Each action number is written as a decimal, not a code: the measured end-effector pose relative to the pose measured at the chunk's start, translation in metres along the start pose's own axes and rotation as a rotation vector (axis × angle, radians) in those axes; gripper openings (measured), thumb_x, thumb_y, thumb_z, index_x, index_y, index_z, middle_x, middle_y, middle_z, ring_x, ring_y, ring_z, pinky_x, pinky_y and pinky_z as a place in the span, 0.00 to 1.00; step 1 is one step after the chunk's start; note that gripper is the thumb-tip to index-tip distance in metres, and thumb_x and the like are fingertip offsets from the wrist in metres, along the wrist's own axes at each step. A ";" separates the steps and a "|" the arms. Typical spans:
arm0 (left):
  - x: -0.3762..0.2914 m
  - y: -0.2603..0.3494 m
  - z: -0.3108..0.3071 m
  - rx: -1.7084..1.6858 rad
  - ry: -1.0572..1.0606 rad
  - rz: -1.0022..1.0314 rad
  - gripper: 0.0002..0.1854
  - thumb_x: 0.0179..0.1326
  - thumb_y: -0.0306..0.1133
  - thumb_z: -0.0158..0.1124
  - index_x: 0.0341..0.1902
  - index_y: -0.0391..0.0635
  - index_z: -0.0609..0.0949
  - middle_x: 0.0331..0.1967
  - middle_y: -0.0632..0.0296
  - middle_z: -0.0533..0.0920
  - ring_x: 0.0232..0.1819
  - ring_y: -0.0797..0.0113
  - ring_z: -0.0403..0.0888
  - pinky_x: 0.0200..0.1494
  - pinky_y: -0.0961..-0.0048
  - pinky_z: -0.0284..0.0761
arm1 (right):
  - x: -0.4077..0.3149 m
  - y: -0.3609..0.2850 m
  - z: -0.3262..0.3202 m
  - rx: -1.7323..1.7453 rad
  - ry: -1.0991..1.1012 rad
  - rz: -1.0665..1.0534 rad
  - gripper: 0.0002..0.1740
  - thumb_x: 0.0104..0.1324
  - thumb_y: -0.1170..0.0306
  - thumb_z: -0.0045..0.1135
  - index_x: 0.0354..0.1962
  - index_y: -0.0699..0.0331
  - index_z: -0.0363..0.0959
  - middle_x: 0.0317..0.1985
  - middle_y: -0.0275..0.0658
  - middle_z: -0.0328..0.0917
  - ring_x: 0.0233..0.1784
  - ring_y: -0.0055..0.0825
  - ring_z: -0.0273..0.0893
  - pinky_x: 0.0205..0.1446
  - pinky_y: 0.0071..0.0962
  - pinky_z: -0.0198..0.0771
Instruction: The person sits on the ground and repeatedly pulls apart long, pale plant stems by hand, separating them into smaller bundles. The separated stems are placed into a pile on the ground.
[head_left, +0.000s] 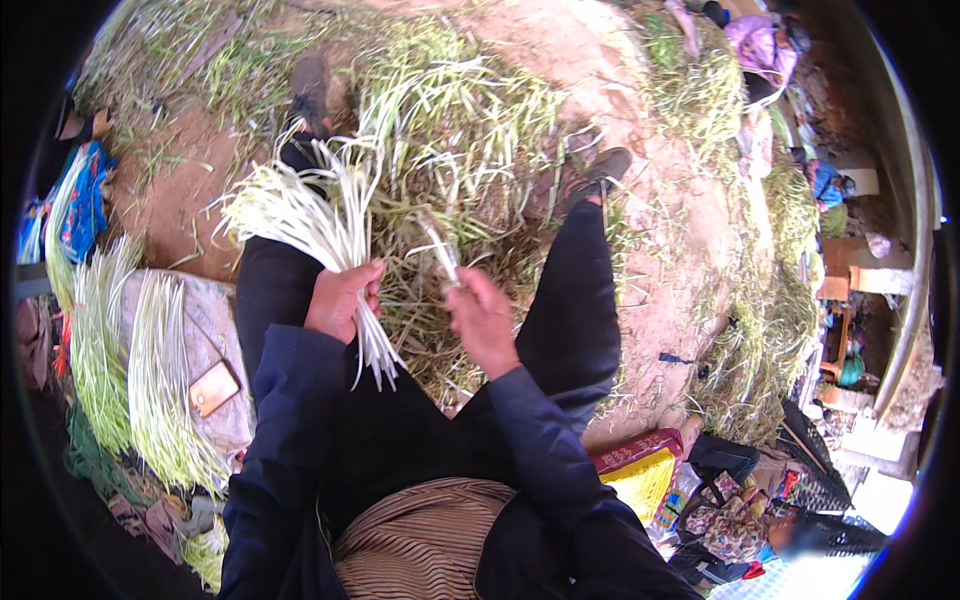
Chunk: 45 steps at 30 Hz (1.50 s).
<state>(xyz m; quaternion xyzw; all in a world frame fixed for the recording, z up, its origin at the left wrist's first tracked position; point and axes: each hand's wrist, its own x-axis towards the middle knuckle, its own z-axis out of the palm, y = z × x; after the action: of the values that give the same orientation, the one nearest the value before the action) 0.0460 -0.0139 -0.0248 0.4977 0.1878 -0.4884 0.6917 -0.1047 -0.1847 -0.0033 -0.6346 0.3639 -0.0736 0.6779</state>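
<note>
My left hand (345, 300) is closed around a bunch of long pale plant stalks (300, 214), above my left thigh; their cut-looking ends stick out below the fist. To its right, my right hand (481, 315) pinches a few whitish stalks or leaf strips (444, 251) between thumb and fingers. The two hands are apart. Whether the right hand also holds a small tool cannot be told. Loose green and white leaf litter (465, 142) lies on the ground between my feet.
At left, bundled stalks (161, 367) and a phone-like flat object (214, 388) lie on a pale covered surface (225, 322). More litter (765, 345) is heaped at right. A yellow and red sack (645, 476) is at lower right, near a person in patterned clothing (727, 517).
</note>
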 end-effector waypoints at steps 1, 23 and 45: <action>-0.003 0.000 0.003 0.004 0.008 0.013 0.08 0.65 0.35 0.71 0.38 0.44 0.84 0.23 0.67 0.77 0.20 0.72 0.71 0.26 0.68 0.70 | 0.002 0.004 0.000 0.050 -0.064 0.201 0.11 0.75 0.70 0.58 0.51 0.64 0.79 0.35 0.30 0.78 0.23 0.12 0.70 0.23 0.14 0.66; 0.005 -0.013 -0.007 0.230 -0.065 0.280 0.10 0.62 0.32 0.71 0.44 0.41 0.85 0.30 0.63 0.87 0.29 0.72 0.84 0.26 0.75 0.73 | -0.015 0.015 0.061 -0.088 -0.014 -0.002 0.07 0.70 0.70 0.63 0.35 0.66 0.80 0.23 0.28 0.75 0.23 0.13 0.73 0.28 0.21 0.70; 0.015 -0.009 0.003 0.295 -0.028 0.192 0.09 0.60 0.27 0.73 0.43 0.37 0.87 0.31 0.60 0.88 0.27 0.73 0.84 0.23 0.74 0.76 | 0.028 0.044 0.045 0.359 -0.189 0.326 0.16 0.78 0.61 0.59 0.45 0.68 0.78 0.36 0.30 0.80 0.37 0.16 0.74 0.42 0.22 0.71</action>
<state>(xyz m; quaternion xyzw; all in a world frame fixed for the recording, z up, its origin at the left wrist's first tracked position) 0.0444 -0.0241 -0.0394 0.6028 0.0560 -0.4491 0.6571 -0.0739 -0.1556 -0.0574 -0.4411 0.3776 0.0331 0.8135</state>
